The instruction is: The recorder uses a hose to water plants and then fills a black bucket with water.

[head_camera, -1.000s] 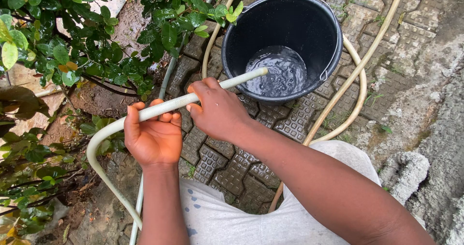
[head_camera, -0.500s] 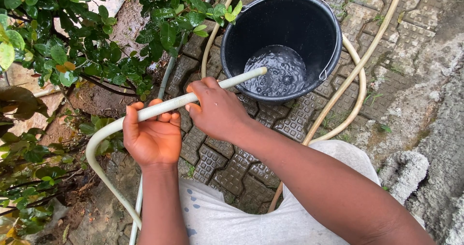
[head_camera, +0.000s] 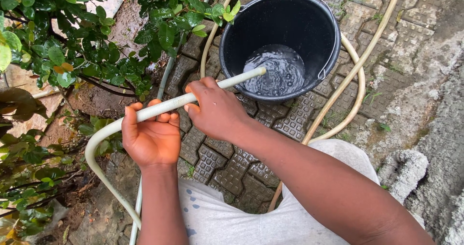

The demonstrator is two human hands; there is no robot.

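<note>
Both bare hands grip a pale cream flexible garden hose (head_camera: 159,108) that runs from lower left up toward the right. Left hand (head_camera: 151,137): palm facing up, fingers (head_camera: 162,117) curled closed over the hose from beneath, nearer the bend of the hose. Right hand (head_camera: 217,110): knuckles up, fingers wrapped shut around the hose just beyond the left hand, closer to the open end. Hose tip lies over the near rim of a round black plastic bucket (head_camera: 319,42), pointing inward. The bucket stands on grey patterned interlocking paving blocks (head_camera: 227,170), far and slightly right of the hands; a shallow pool of rippled water (head_camera: 275,71) covers its bottom. A loop of the same cream hose curves around the bucket's right side and runs back near the person's leg, which is covered in light grey cloth (head_camera: 227,221). A leafy green shrub (head_camera: 72,42) with wet leaves fills the far left. Rough grey concrete (head_camera: 435,129) borders the paving at right.
</note>
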